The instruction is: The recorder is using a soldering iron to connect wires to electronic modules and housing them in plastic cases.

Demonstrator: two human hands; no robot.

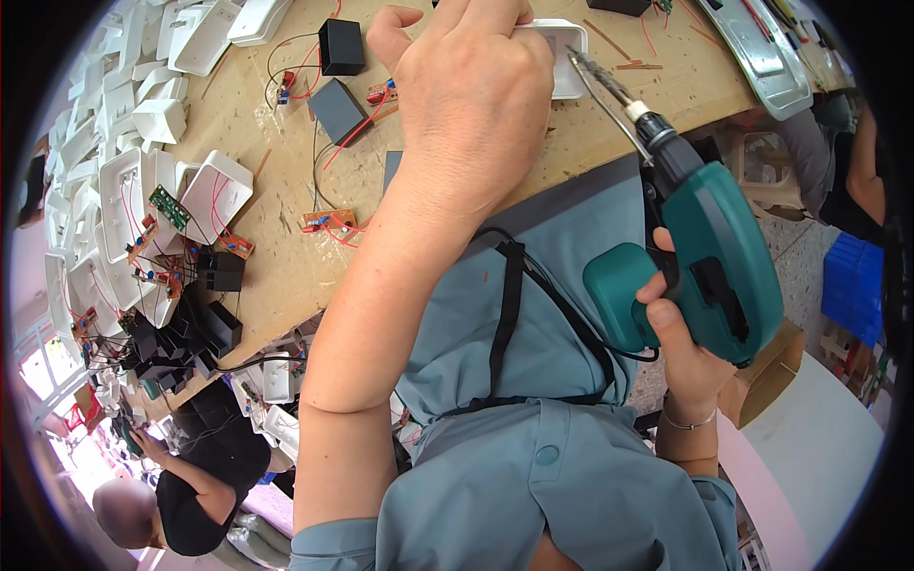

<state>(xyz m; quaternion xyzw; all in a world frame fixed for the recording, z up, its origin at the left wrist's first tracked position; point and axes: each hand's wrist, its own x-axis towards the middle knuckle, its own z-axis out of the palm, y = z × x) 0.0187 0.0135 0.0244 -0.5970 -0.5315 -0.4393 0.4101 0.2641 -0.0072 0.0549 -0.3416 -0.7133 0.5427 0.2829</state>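
Observation:
My right hand (678,333) is wrapped round the handle of a green soldering gun (728,257). Its metal tip and thin feed tube point up and left, with their ends over a small white plastic case (568,62). My left hand (476,95) reaches across the bench from the left and covers the left side of that case. Its fingers curl at the case's far left edge, and the fingertips are partly cut off by the frame. One finger stands out to the left. Two black boxes (341,48) with red and black wires and small circuit boards (328,221) lie left of this hand.
White plastic shells (202,38) pile up along the bench's left side. Wired boards and black boxes (224,271) heap at its near left corner. A clear tray (762,57) lies far right. A person in black (205,457) works at lower left; another person's arm (864,167) shows at right.

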